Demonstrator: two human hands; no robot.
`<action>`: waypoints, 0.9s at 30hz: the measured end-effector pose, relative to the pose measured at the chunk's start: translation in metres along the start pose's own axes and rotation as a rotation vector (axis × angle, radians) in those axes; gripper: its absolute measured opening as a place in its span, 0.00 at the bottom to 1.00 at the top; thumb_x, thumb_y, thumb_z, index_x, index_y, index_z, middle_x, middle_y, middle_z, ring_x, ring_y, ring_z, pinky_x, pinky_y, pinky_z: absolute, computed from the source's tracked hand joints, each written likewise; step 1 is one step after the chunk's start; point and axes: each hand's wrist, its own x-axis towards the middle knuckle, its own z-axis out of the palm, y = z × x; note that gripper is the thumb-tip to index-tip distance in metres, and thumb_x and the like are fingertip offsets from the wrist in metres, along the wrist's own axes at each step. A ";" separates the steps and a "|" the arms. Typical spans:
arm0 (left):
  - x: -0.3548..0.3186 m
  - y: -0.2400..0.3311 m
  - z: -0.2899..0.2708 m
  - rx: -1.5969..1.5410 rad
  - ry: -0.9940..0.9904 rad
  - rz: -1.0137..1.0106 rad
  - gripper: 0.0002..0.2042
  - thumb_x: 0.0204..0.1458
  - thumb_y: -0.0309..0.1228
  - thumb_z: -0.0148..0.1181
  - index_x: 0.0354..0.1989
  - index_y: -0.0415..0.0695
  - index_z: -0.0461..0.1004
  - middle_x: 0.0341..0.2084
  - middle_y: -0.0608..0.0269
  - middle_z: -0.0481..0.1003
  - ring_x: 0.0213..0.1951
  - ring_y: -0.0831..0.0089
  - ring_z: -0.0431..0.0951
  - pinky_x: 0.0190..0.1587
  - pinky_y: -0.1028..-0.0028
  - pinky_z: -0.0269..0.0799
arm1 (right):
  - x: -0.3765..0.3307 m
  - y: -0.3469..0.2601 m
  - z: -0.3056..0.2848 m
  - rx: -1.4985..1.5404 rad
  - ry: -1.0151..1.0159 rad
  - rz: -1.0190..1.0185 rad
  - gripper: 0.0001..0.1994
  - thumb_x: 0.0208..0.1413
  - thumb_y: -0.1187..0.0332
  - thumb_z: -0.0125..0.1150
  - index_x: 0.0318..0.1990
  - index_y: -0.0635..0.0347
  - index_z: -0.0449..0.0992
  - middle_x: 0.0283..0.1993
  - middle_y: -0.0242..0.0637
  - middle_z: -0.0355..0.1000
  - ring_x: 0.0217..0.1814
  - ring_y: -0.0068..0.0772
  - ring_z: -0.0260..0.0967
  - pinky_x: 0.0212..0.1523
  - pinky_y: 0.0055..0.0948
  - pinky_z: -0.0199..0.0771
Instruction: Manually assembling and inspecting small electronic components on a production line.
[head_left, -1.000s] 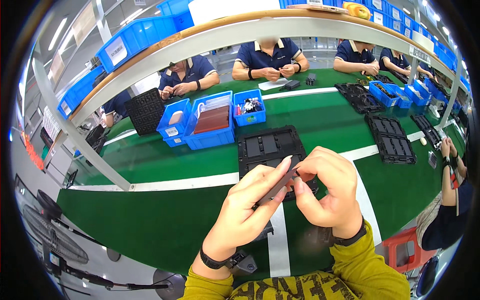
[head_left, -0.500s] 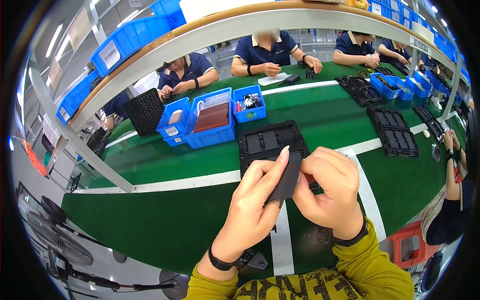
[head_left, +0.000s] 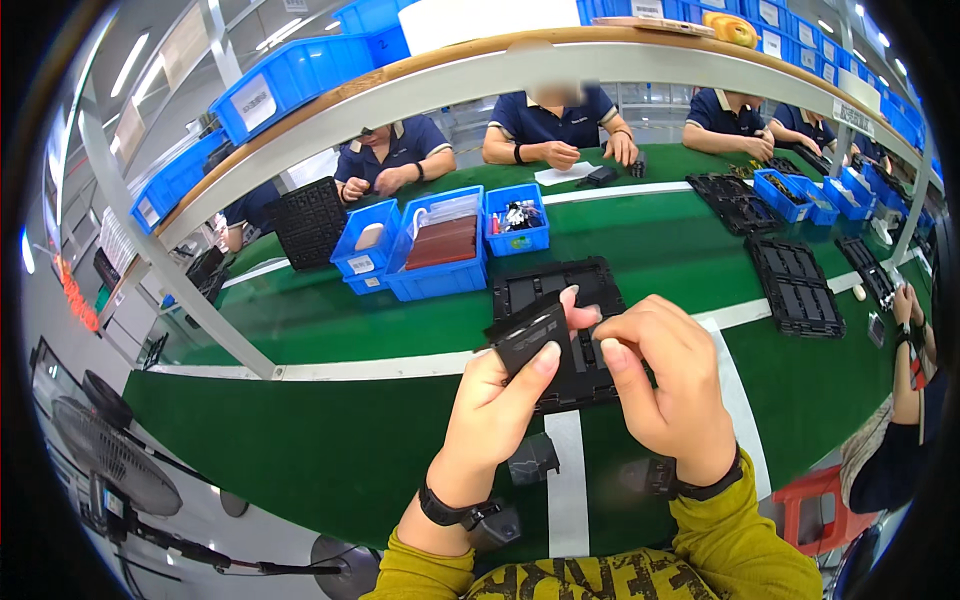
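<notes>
Broadly, a green table [head_left: 330, 450] fills the view, crossed by white lines and bending away toward the rim; its near edge runs below the person's forearms, where a fan [head_left: 115, 455] stands on the floor off the lower left. A slanted metal post [head_left: 200, 290] cuts across the left side under a curved overhead shelf [head_left: 560, 60]. Bare green surface lies open to the left of the hands and between them and the far bins.

Beyond the hands sit three blue bins [head_left: 440, 250] in a cluster, the middle one holding brown flat pieces. Just behind the hands a black compartment tray [head_left: 560, 290] lies flat on the table, partly hidden by them; more black trays [head_left: 800, 285] lie well apart to the right, near another worker's hand at the right edge. Across the table, seated people in dark blue shirts work at their own places.

Both hands are raised above the near part of the tray. The left hand [head_left: 495, 415] is closed on a small flat black part [head_left: 530, 340], thumb pressed on its face, the part tilted up. The right hand [head_left: 665, 385] is curled just beside it, fingertips touching the part's right edge, one finger reaching behind its top.
</notes>
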 end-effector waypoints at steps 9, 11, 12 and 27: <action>-0.001 0.009 0.001 -0.238 -0.013 0.057 0.41 0.50 0.53 0.53 0.63 0.34 0.47 0.51 0.45 0.66 0.52 0.59 0.68 0.53 0.64 0.66 | -0.028 0.007 0.049 1.606 -0.273 0.673 0.20 0.65 0.57 0.35 0.34 0.65 0.69 0.20 0.38 0.65 0.20 0.27 0.61 0.20 0.20 0.59; -0.002 0.009 0.003 -0.297 0.034 0.080 0.39 0.51 0.50 0.54 0.61 0.31 0.50 0.39 0.49 0.74 0.48 0.59 0.72 0.52 0.65 0.67 | -0.029 0.003 0.058 2.292 -0.424 0.647 0.18 0.63 0.60 0.36 0.26 0.60 0.64 0.16 0.36 0.60 0.16 0.27 0.56 0.17 0.20 0.55; -0.003 0.016 0.007 -0.289 0.119 0.002 0.26 0.54 0.39 0.55 0.54 0.32 0.60 0.33 0.52 0.75 0.43 0.61 0.75 0.48 0.67 0.70 | -0.030 0.001 0.060 2.498 -0.537 0.645 0.17 0.62 0.60 0.37 0.24 0.58 0.63 0.15 0.35 0.59 0.15 0.26 0.55 0.16 0.21 0.53; -0.006 0.014 0.006 0.547 0.218 0.420 0.06 0.38 0.23 0.67 0.25 0.41 0.76 0.17 0.69 0.74 0.20 0.78 0.70 0.40 0.73 0.59 | -0.009 0.009 0.013 0.598 0.096 0.413 0.23 0.42 0.71 0.67 0.47 0.62 0.66 0.45 0.35 0.66 0.48 0.26 0.64 0.45 0.26 0.64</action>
